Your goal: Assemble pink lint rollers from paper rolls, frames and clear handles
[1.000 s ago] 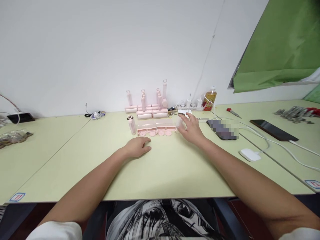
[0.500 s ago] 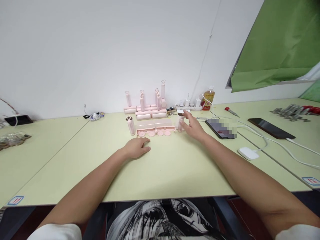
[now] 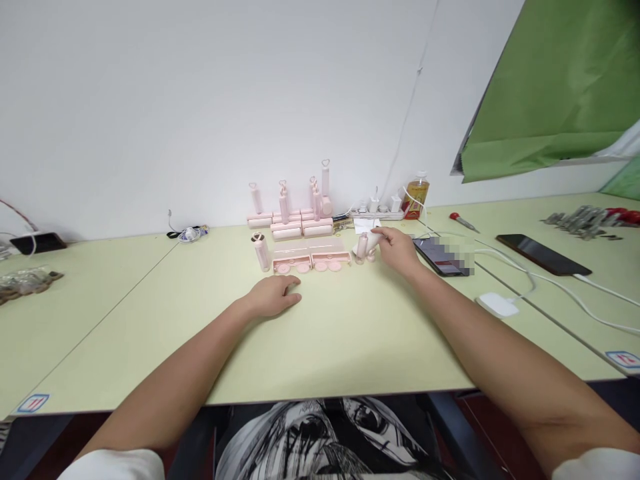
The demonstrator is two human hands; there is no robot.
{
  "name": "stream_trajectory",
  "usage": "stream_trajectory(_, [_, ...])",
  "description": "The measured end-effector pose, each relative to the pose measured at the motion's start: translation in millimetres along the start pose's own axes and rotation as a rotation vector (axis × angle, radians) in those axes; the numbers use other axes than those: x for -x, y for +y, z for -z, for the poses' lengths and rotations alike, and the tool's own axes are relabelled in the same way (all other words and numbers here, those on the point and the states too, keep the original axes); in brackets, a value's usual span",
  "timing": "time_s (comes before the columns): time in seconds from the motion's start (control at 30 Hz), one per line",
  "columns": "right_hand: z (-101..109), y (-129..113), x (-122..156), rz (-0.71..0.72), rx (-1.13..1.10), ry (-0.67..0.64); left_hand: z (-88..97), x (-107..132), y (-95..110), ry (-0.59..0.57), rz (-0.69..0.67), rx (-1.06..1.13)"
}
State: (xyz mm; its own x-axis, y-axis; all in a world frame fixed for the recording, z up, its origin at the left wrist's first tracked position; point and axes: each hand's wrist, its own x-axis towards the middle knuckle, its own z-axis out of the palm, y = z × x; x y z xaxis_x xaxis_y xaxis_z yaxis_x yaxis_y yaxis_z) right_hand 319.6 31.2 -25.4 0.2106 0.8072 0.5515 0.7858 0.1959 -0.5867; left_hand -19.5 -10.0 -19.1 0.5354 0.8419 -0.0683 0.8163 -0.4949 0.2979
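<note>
My left hand [image 3: 273, 295] rests on the table, fingers curved and apart, holding nothing. It lies in front of an open pale pink case [image 3: 293, 261] with round pink discs at its front. My right hand [image 3: 397, 250] is closed round a pale, whitish cylindrical piece [image 3: 374, 239], tilted; its far details are too small to tell. Just left of that piece stands a clear pink tube [image 3: 361, 249], with a small pink part [image 3: 371, 255] beside it. Another pink tube with a dark top [image 3: 261, 252] stands left of the open case.
Along the wall are several pink cases [image 3: 287, 230] with heart-topped tubes. A power strip [image 3: 380, 215] and an amber bottle [image 3: 416, 197] stand at the back right. Phones [image 3: 543, 255], white cables and a white charger [image 3: 497, 305] lie to the right, with a red-handled screwdriver [image 3: 463, 221].
My right hand has moved slightly right, off the clear pink tube, and now grips the pale cylindrical piece. The dark top no longer shows over that tube. My left hand has not moved.
</note>
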Motion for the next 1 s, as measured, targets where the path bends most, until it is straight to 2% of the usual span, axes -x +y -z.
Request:
stream_trajectory(0.17, [3,-1,-2,-0.042,0.038,0.038,0.9,0,0,0.001,-0.001,0.001])
stream_trajectory(0.33, [11,-3,-5,-0.001,-0.050,0.234,1.5,2,1,0.006,0.002,0.011])
stream_trajectory(0.43, [16,-2,-7,0.008,-0.180,0.401,0.4,2,1,0.027,-0.019,0.068])
stream_trajectory(0.53, [21,-2,-10,0.032,-0.387,0.536,-0.6,1,0,0.071,-0.096,0.180])
stream_trajectory(0.67, [26,-11,-8,0.116,-0.632,0.621,-1.8,1,2,0.159,-0.169,0.258])
stream_trajectory(0.77, [24,-26,1,0.170,-0.723,0.580,-4.3,0,4,0.196,-0.177,0.269])
stream_trajectory(0.87, [16,-44,18,0.161,-0.831,0.452,-8.6,-1,8,0.171,-0.180,0.251])
stream_trajectory(0.93, [8,-57,33,0.046,-0.944,0.280,-12.0,-1,11,0.160,-0.179,0.253])
stream_trajectory(1.0, [-1,-70,49,-0.122,-1.101,-0.017,-15.0,-1,14,0.180,-0.181,0.283])
